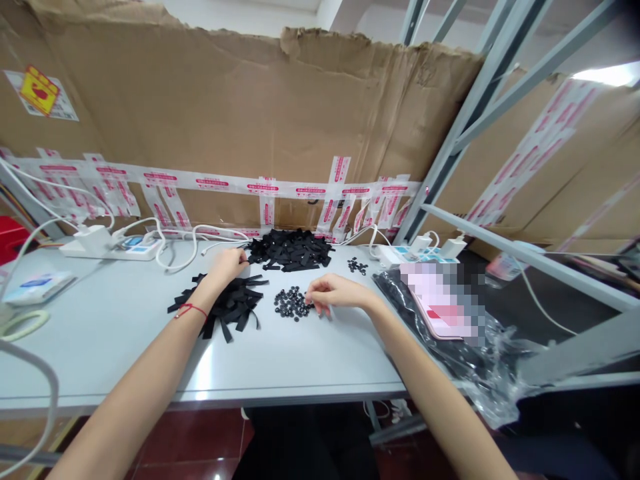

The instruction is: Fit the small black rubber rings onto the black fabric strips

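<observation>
My left hand [230, 264] is closed at the left edge of a heap of black strips [293, 251] near the back of the table; what its fingers hold, if anything, is too small to make out. Under my left forearm lies a looser pile of black strips [235, 303]. My right hand [327, 293] rests at the right side of a group of small round black pieces [291, 303], its fingers bent and pinched close together. Whatever sits between those fingertips cannot be made out.
Several small black pieces [357, 266] lie to the right. A pink phone [440, 313], partly pixelated, rests on black plastic. A power strip [140, 248] with white cables is at the back left, near a packet [40, 288] and a pale ring [25, 324]. Cardboard [225, 113] stands behind.
</observation>
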Available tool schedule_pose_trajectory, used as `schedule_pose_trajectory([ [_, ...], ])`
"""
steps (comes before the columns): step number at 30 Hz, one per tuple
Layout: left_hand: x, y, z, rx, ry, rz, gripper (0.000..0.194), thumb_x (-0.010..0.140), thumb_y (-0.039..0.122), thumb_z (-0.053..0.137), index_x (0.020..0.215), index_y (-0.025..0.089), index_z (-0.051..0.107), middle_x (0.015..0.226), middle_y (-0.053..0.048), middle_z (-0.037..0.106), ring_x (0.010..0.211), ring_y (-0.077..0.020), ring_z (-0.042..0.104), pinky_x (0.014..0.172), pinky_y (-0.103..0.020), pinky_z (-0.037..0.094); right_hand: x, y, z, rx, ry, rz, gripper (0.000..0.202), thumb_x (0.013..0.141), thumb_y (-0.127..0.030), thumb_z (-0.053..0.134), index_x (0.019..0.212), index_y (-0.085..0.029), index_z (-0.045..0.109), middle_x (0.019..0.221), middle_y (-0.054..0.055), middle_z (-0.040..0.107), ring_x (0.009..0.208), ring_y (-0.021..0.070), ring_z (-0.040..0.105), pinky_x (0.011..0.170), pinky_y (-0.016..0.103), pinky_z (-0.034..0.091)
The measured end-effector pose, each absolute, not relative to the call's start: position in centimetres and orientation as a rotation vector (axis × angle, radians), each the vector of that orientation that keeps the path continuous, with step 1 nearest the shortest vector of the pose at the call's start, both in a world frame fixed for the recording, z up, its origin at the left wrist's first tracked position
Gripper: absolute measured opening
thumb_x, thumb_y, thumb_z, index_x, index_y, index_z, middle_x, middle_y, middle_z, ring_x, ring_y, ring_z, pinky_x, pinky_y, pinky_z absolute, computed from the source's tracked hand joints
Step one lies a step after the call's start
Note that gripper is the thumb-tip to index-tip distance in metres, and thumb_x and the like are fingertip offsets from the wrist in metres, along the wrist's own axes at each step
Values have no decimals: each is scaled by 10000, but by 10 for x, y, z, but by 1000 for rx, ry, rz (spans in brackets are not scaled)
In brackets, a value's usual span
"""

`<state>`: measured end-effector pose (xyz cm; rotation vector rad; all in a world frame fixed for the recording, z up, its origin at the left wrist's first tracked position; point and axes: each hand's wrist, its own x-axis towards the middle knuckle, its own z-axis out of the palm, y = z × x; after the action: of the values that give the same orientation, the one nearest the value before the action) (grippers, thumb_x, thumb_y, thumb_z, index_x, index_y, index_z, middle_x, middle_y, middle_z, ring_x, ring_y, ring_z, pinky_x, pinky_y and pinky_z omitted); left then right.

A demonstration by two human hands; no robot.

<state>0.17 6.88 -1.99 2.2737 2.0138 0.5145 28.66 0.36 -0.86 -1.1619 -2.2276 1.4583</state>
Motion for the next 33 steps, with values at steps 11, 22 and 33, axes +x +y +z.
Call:
schedule_pose_trajectory([
  [11,34,32,15,1844,1203,815,334,705,476,628,807,159,652,781,-40,702,790,-185,622,760,-270,442,270,-5,-7,-1002,-1991,846,340,814,-383,587,1092,-190,554,1036,73,610,874,151,579,643,243,453],
  [22,61,7,17,1751,1147,440,258,711,439,581,734,183,603,667,24,570,673,-136,521,613,-228,347,265,2,-18,-897,-2004,834,141,834,-238,503,938,-169,568,756,14,630,682,118,577,644,241,440],
  [33,88,-28,13,2210,1498,290,126,777,302,475,806,193,531,771,-61,639,701,-217,566,616,-283,353,270,-2,-11,-1014,-2102,695,105,778,-162,474,797,-163,577,765,27,638,676,125,572,602,233,438],
])
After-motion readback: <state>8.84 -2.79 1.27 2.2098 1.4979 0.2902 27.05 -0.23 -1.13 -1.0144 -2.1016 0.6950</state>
